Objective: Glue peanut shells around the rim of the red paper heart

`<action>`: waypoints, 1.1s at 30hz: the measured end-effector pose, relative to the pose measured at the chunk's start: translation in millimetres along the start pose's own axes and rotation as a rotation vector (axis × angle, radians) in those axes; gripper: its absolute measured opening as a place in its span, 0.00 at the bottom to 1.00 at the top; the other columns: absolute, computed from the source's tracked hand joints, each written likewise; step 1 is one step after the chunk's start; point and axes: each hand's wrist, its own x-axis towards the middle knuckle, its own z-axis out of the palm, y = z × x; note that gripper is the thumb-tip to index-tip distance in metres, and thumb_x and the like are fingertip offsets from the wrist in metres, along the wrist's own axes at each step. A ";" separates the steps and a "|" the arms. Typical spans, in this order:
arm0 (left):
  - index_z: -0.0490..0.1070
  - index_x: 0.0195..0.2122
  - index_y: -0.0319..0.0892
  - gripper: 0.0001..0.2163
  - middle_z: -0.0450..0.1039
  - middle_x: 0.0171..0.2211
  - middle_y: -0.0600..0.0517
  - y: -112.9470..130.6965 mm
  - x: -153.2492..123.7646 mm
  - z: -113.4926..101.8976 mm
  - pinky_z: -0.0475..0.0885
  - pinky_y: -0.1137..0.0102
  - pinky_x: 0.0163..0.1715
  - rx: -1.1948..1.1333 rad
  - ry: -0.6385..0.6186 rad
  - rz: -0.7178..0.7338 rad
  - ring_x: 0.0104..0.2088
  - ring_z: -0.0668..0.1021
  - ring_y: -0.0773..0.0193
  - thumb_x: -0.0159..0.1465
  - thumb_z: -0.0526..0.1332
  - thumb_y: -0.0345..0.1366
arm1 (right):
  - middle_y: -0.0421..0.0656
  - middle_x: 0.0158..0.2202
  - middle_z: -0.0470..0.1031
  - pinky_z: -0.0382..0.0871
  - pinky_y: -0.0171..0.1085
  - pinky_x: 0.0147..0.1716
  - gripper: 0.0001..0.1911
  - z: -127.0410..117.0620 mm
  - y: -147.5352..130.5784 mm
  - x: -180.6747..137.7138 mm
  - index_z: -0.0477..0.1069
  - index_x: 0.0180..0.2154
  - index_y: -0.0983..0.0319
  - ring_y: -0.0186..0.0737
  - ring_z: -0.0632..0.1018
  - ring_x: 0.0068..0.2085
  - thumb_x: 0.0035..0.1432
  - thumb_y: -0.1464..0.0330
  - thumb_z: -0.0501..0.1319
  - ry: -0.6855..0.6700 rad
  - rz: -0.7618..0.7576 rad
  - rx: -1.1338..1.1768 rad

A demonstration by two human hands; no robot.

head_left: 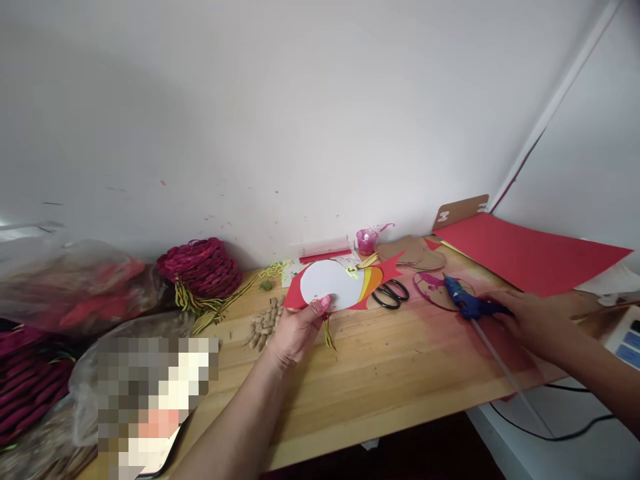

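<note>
Pale wall [300, 120] behind, wooden table [360, 380] below, and both my hands are busy!
Centre of the frame, my left hand [300, 328] pinches the red, white and yellow paper cutout [333, 280], thumb pressed flat on its white oval; over on the right, my right hand [527, 327] curls round the handle of the blue glue gun [465, 303], nozzle above a pink-stained disc [425, 285]. Black-handled scissors [390, 307] lie just right of the cutout, with a pink cup [367, 243] above them.

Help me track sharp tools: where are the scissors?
In the head view, the black scissors lie on the table right of centre, between the paper cutout and the blue glue gun.
</note>
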 end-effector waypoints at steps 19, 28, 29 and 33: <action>0.76 0.52 0.42 0.29 0.83 0.43 0.46 -4.5 5.4 -1.5 0.81 0.70 0.39 0.005 0.101 0.002 0.40 0.84 0.59 0.48 0.78 0.30 | 0.48 0.59 0.73 0.68 0.53 0.56 0.33 1.0 -219.7 76.4 0.70 0.55 0.54 0.53 0.73 0.59 0.49 0.54 0.74 0.333 0.032 1.015; 0.77 0.53 0.41 0.26 0.81 0.48 0.43 -8.4 4.5 -0.7 0.79 0.63 0.49 0.149 0.000 0.018 0.47 0.82 0.52 0.52 0.76 0.34 | 0.43 0.34 0.83 0.72 0.46 0.41 0.07 -0.1 -244.8 91.2 0.81 0.32 0.59 0.46 0.81 0.40 0.59 0.63 0.67 0.153 -0.107 0.791; 0.77 0.53 0.41 0.25 0.81 0.48 0.43 -8.5 5.0 -1.5 0.79 0.63 0.49 0.157 0.001 0.014 0.47 0.82 0.52 0.52 0.76 0.34 | 0.43 0.33 0.84 0.72 0.43 0.36 0.08 1.0 -243.4 92.2 0.82 0.34 0.59 0.44 0.81 0.37 0.60 0.62 0.66 0.107 -0.053 0.875; 0.77 0.53 0.42 0.26 0.82 0.47 0.43 -9.9 7.0 -4.6 0.78 0.62 0.49 0.185 0.006 0.008 0.47 0.82 0.52 0.52 0.76 0.36 | 0.41 0.30 0.83 0.68 0.37 0.26 0.14 -0.3 -234.6 95.4 0.81 0.35 0.60 0.39 0.78 0.29 0.57 0.56 0.67 0.018 0.100 1.009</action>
